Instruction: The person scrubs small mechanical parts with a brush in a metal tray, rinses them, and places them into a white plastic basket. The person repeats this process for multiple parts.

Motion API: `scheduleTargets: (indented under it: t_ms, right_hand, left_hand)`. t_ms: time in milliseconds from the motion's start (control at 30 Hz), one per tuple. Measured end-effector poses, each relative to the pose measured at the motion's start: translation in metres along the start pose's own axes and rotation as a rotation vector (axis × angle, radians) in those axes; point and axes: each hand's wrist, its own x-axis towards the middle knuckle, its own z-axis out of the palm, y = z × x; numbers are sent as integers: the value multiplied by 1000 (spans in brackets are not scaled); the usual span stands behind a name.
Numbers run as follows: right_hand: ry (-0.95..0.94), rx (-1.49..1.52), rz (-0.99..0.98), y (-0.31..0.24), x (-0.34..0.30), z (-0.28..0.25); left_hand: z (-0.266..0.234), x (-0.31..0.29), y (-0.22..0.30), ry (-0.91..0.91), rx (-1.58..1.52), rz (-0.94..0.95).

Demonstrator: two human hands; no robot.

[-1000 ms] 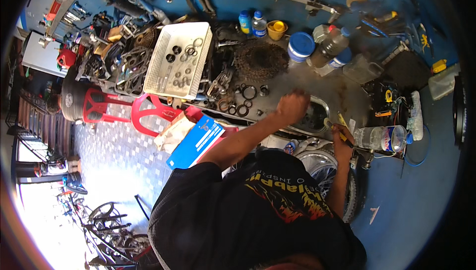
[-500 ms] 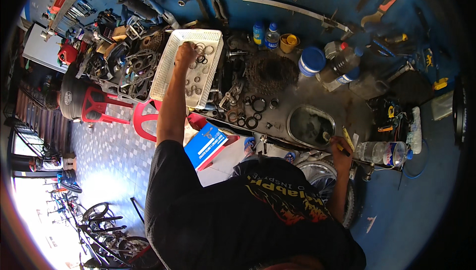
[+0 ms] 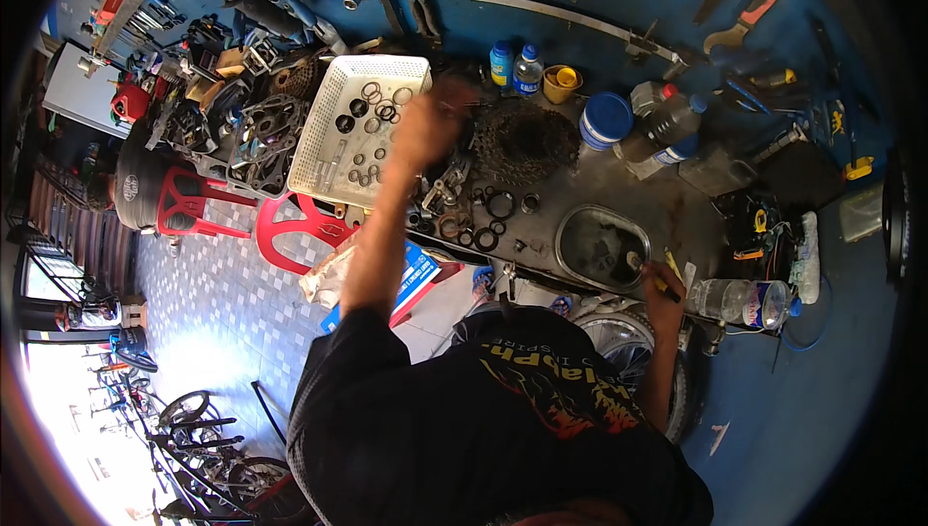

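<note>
Brush (image 3: pixel 634 261) is gripped in R hand (image 3: pixel 664 291), tip held over R end of oval metal tray (image 3: pixel 597 208), mid-R of frame, on surface (image 3: pixel 547 212). L hand (image 3: pixel 425 136), motion-blurred, is seen nr R edge of white basket (image 3: pixel 324 125), upper ctr-L; grip can't be told. Rings (image 3: pixel 387 113) are strewn in basket.

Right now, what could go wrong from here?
The blurred left hand appears over the white basket's edge; it might catch it and scatter the small parts inside.

Dark rings lie near the bench's front edge and could roll off if nudged.

The right hand holds a brush-like tool by the oval tray's rim; a bump might shift the tray.
</note>
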Motion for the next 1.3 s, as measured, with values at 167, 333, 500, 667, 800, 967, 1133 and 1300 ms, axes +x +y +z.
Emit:
scheduleTargets:
  t_ms: [167,333,500,667,800,967,1133,1300]
  right_hand:
    - [-13,-8,7,-12,8,-2]
    - [-44,-32,-27,-19,4,-11]
    - [-28,17,-19,-14,-8,-18]
    - [9,28,-38,-6,-12,-20]
    - [-15,48,-88,-2,-9,-15]
    - [-96,-4,-143,1,-3,-7]
    - [-43,-416,-385,6,1,-3]
    - [-99,-385,-118,1,12,3]
  left_hand:
    - [119,-85,120,-713,-140,188]
    - [204,-137,136,-902,172,310]
    - [229,-164,87,-797,368,521]
    - [235,-167,63,-875,305,486]
    - [234,-166,63,-912,367,492]
    - [225,-154,72,-834,116,273]
    - [227,-136,86,-756,-661,-546]
    - [230,-140,90,-708,-943,-694]
